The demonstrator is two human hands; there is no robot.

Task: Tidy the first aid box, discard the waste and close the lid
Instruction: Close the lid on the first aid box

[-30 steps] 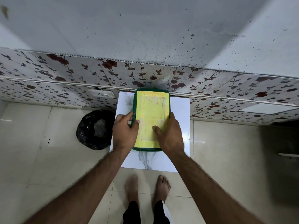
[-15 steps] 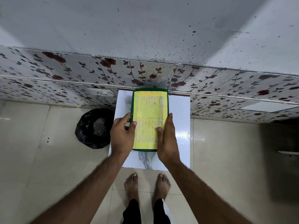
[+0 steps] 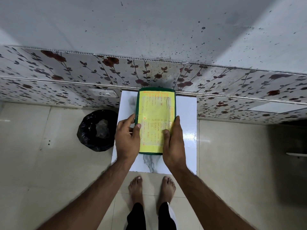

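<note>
The first aid box (image 3: 156, 120) lies on a small white marble-patterned table (image 3: 187, 130), which stands against the flower-patterned wall panel (image 3: 66, 75). The box is green, and its lid (image 3: 154, 113) carries a yellow sheet with orange handwriting. The lid looks flat on the box, so I judge it is already down, or almost.

The left hand (image 3: 127, 140) holds the left edge of the box near its front end, with the thumb on top of the lid and the other fingers bent around the side. The right hand (image 3: 173, 140) lies along the right edge, the thumb pressing on the yellow sheet and the fingers stretched along the side. So both hands clamp the box between them; neither one carries anything else.

On the floor just left of the table stands a bin with a black bag (image 3: 98, 130), and something grey and crumpled is inside it. This could be the waste, but it is too unclear to say for sure. No loose items are on the table around the box.

My judgement is that the task is near its end. What may remain is only to press the lid fully or fasten it; no latch is visible from here.
</note>
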